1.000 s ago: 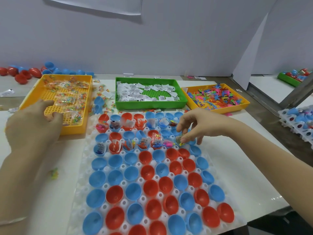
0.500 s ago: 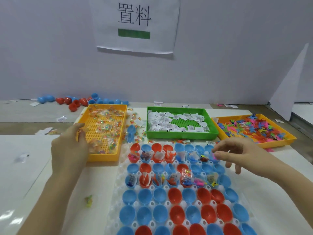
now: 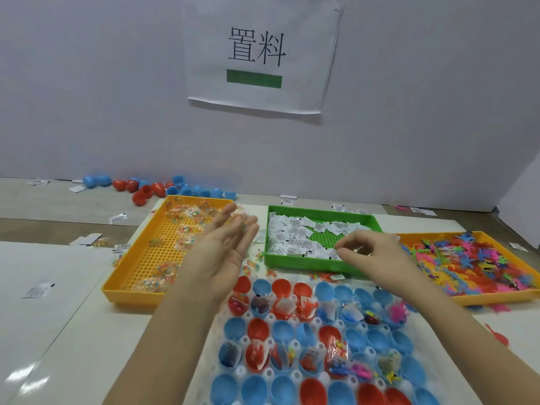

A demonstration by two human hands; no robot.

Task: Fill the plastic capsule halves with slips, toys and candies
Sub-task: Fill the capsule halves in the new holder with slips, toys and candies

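A white blister tray (image 3: pixel 270 317) in front of me holds red and blue capsule halves; two rows (image 3: pixel 292 361) hold slips, toys and candy packets, the others are bare. My left hand (image 3: pixel 225 247) is raised between the yellow candy tray (image 3: pixel 140 270) and the green slip tray (image 3: pixel 306 266), fingers straight, palm turned inward. My right hand (image 3: pixel 371 255) reaches over the green tray's front right part, fingers curled, thumb and forefinger pinching at a white paper slip (image 3: pixel 333 252). Coloured plastic toys (image 3: pixel 467 258) fill the orange tray (image 3: pixel 496 299) on the right.
Loose red and blue capsule halves (image 3: pixel 152 188) lie at the back by the wall under a paper sign (image 3: pixel 257 54). Stray slips (image 3: pixel 38 289) and spilled candies (image 3: pixel 251 263) dot the table. A red toy (image 3: pixel 496 337) lies right of the blister tray.
My view tilted up. My left hand left the candy tray and rose toward the middle with fingers straight. My right hand moved from the capsule rows back to the green slip tray.
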